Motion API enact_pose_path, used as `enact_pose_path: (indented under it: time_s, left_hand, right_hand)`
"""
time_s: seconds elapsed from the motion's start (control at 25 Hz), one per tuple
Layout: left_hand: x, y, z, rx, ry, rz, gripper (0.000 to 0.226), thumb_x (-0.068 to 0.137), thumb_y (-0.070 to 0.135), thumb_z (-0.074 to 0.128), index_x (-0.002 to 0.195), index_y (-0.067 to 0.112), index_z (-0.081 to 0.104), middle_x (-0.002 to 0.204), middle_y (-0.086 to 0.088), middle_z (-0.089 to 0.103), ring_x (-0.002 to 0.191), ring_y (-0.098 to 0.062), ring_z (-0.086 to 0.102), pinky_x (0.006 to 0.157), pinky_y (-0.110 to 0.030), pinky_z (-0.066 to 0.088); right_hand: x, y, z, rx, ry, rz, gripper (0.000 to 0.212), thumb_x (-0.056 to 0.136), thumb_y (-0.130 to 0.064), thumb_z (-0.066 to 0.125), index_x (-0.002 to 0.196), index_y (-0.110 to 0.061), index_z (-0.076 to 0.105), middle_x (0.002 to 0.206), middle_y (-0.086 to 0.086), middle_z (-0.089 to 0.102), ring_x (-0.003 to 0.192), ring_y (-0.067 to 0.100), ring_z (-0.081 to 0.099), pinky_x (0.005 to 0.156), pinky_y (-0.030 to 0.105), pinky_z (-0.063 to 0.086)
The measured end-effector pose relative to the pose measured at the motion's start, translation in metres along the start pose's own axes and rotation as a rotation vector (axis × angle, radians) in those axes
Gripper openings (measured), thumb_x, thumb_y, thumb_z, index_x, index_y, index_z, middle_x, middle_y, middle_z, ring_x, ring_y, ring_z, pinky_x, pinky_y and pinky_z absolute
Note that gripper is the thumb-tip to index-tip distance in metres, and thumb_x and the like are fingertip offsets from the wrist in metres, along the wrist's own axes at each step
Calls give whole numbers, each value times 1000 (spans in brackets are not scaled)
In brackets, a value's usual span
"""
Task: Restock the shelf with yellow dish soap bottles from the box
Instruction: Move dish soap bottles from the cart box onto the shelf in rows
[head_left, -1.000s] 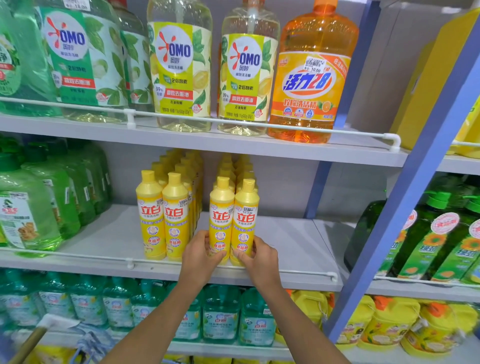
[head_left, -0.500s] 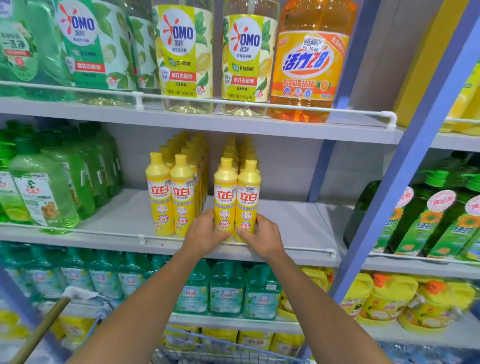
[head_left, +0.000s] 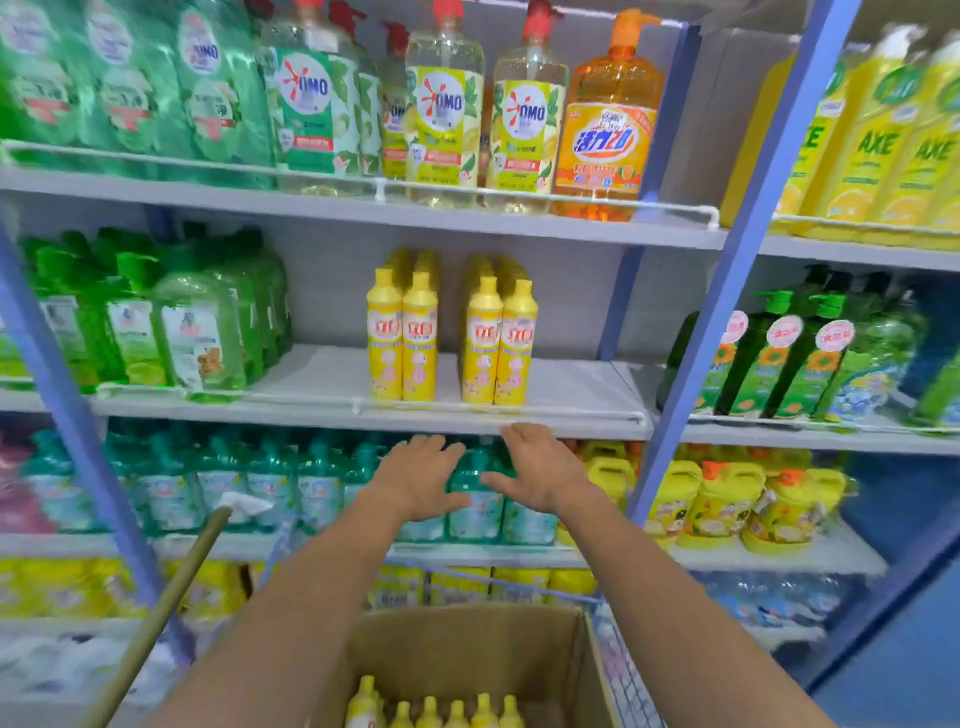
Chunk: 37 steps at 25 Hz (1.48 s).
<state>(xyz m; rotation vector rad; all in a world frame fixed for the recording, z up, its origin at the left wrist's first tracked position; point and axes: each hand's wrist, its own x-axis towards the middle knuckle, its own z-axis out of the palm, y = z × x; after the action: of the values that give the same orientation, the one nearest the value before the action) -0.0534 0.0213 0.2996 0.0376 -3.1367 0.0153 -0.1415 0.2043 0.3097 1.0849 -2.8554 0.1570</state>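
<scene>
Both hands hover in the air just below the front edge of the middle shelf (head_left: 571, 384), holding nothing. The left hand (head_left: 421, 478) and the right hand (head_left: 535, 467) are side by side with a small gap between them, backs up, fingers straight and loosely spread. Behind them stands a row of teal bottles (head_left: 311, 493) on the shelf below. The yellow dish soap bottles (head_left: 402, 338) stand upright on the middle shelf in two double files running back from the white rail (head_left: 234, 397), with a bare strip between the files; neither hand touches them. More yellow bottles (head_left: 441, 714) show their caps inside the open cardboard box (head_left: 467, 644) low down between the forearms. Green bottles (head_left: 197, 332) crowd the left end of the same shelf, and a wooden handle (head_left: 161, 613) leans in at the lower left.
</scene>
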Motion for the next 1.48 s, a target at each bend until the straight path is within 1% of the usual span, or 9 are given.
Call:
enact_pose_path:
  time_s: [0.2,0.36,0.48,0.64,0.76,0.92,1.08,1.28,1.48]
  left_hand:
    - [-80,3,75,-89,-110,-17,76,91,62,52,150,18,32,142,-13,45,131,-33,43,103,-48,42]
    - [-116,7,143,-163,-251,-69,76,90,61,54,151,22,31,153,-10,37,141,-32,35,111,-49,37]
    - [-128,11,195,-189,-382,-104,76,91,59,53,153,22,28,154,-10,35,141,-32,35,111,-45,36]
    - [-129,20,264,-263,-576,-145,68,91,56,56,146,21,36,142,-11,45,131,-34,44,103,-47,44]
    - [-116,29,301,-289,-671,-192,72,92,54,57,148,16,34,144,-14,45,134,-34,43,104,-46,44]
    - [-68,43,346,-355,-686,-193,71,92,55,57,148,16,35,145,-12,44,133,-33,45,101,-44,46]
    - [-27,55,416,-432,-698,-207,80,91,56,57,155,20,23,153,-12,36,139,-34,39,104,-45,43]
    - [21,61,519,-435,-675,-161,59,89,52,60,136,20,44,148,-8,44,134,-33,44,105,-44,39]
    - [41,69,596,-499,-607,-226,64,86,35,72,138,11,44,143,-16,43,130,-35,46,99,-39,40]
  right_hand:
    - [-70,-34,62,19,-129,35,84,92,-65,54,152,-9,36,155,15,38,144,33,34,115,44,36]
    - [-102,-43,128,68,-272,75,81,93,-63,53,152,-10,36,156,13,36,145,33,31,115,46,36]
    - [-120,-40,186,100,-381,111,80,92,-64,53,149,-9,40,154,14,38,142,35,34,113,48,39]
    - [-142,-21,259,169,-572,170,77,93,-62,53,147,-9,40,150,14,40,137,36,36,110,48,41]
    - [-143,5,299,193,-666,210,76,93,-63,52,148,-11,39,149,14,40,136,35,37,110,48,40]
    - [-123,44,347,228,-724,268,69,93,-63,53,144,-16,47,150,13,39,139,35,36,112,47,39]
    - [-112,65,414,271,-745,335,74,93,-63,52,146,-12,42,151,15,39,141,35,35,113,47,38]
    - [-106,89,506,345,-740,406,73,94,-55,60,146,-8,41,153,16,39,139,34,40,109,38,38]
    - [-99,99,575,386,-698,482,60,92,-46,67,136,-8,52,140,16,55,128,33,53,99,35,43]
